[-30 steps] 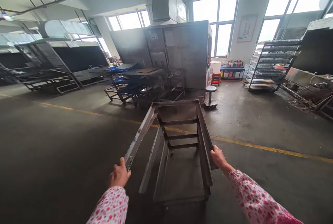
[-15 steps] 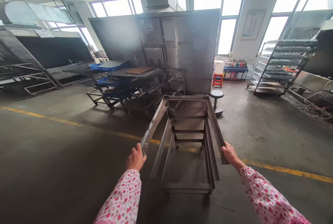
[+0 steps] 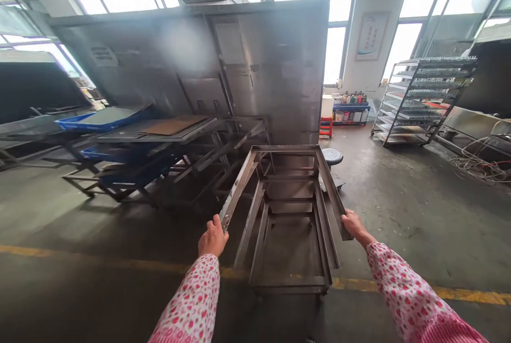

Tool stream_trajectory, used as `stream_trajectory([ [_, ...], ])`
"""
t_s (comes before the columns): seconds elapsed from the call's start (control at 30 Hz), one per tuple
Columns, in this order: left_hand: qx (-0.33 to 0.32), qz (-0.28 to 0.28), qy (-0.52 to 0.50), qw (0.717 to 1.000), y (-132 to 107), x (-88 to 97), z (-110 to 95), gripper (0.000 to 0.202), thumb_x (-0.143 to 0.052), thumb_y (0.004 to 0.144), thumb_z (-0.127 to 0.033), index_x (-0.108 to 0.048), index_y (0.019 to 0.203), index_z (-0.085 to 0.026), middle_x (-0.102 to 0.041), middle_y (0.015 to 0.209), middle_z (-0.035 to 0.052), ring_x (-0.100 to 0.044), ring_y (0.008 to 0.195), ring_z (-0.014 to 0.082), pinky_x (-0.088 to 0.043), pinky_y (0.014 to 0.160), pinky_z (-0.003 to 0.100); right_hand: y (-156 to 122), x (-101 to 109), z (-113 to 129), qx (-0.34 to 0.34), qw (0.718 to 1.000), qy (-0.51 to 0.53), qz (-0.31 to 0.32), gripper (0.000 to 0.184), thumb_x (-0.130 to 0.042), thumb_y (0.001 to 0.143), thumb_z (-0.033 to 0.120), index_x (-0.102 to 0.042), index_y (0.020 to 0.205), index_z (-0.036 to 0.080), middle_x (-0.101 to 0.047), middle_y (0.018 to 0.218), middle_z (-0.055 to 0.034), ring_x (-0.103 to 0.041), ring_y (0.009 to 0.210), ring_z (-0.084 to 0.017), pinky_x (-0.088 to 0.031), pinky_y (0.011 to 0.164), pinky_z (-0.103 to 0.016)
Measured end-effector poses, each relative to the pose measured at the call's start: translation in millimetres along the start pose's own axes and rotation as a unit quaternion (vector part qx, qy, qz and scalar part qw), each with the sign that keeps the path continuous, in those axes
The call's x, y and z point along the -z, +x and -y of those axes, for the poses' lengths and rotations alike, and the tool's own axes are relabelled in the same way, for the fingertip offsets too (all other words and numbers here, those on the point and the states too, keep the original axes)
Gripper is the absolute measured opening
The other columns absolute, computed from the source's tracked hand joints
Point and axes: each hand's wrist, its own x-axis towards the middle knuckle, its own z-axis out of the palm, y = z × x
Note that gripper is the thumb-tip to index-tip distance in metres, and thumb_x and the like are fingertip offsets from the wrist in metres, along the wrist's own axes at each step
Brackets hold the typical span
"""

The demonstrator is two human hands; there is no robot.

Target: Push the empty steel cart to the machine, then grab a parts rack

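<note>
Closer now to the steel cabinet (image 3: 255,72), both hands, left hand (image 3: 213,237) and right hand (image 3: 353,224), clenched on the cart (image 3: 287,210) rails; steer level and slow

Both arms are reaching straight out in front, sleeves in pink with red spots running down to the wrists. The left hand (image 3: 213,237) is sitting a bit lower and closer in, fingers curled shut with the thumb poking up. The right hand (image 3: 352,224) is stretching further out to the side, fingers wrapping closed, wrist bending slightly inward.
</note>
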Motion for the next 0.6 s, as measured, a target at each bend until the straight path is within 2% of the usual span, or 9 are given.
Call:
stream_trajectory([
  [0.23, 0.000, -0.007, 0.010, 1.000, 139, -18.5, -53, 0.062, -0.044, 0.091, -0.032, -0.025, 0.140, 0.001, -0.048, 0.113, 0.0159, -0.066, 0.089, 0.0258, -0.050, 0.075, 0.032, 154, 16, 27, -0.011, 0.999, -0.032, 0.006, 0.034, -0.036, 0.087, 0.017, -0.066, 0.103, 0.010, -0.066, 0.112, -0.0141, -0.058, 0.107, -0.021, -0.039, 0.087, -0.026],
  [0.43, -0.021, -0.037, -0.005, 0.999, 251, -45.4, -75, 0.064, -0.045, 0.091, -0.033, -0.027, 0.141, 0.004, -0.050, 0.113, 0.0171, -0.065, 0.090, 0.0265, -0.051, 0.078, 0.033, 275, 17, 48, -0.019, 0.999, -0.042, 0.003, 0.034, -0.037, 0.087, 0.021, -0.066, 0.103, 0.013, -0.066, 0.113, -0.0123, -0.059, 0.107, -0.021, -0.039, 0.084, -0.025],
  [0.53, -0.029, -0.038, -0.020, 0.999, 312, -49.1, -87, 0.069, -0.048, 0.090, -0.033, -0.026, 0.143, 0.005, -0.051, 0.116, 0.0191, -0.063, 0.092, 0.0268, -0.051, 0.081, 0.034, 326, 17, 63, -0.020, 0.999, -0.040, -0.001, 0.033, -0.038, 0.087, 0.022, -0.067, 0.102, 0.013, -0.066, 0.113, -0.0115, -0.059, 0.106, -0.021, -0.039, 0.082, -0.025],
  [0.6, -0.041, -0.049, -0.037, 0.997, 350, -47.6, -96, 0.073, -0.052, 0.088, -0.036, -0.028, 0.144, 0.003, -0.050, 0.125, 0.0212, -0.060, 0.102, 0.0295, -0.049, 0.087, 0.037, 356, 18, 75, -0.022, 0.999, -0.036, -0.005, 0.033, -0.038, 0.087, 0.021, -0.067, 0.100, 0.014, -0.067, 0.111, -0.0108, -0.060, 0.103, -0.021, -0.040, 0.080, -0.025],
])
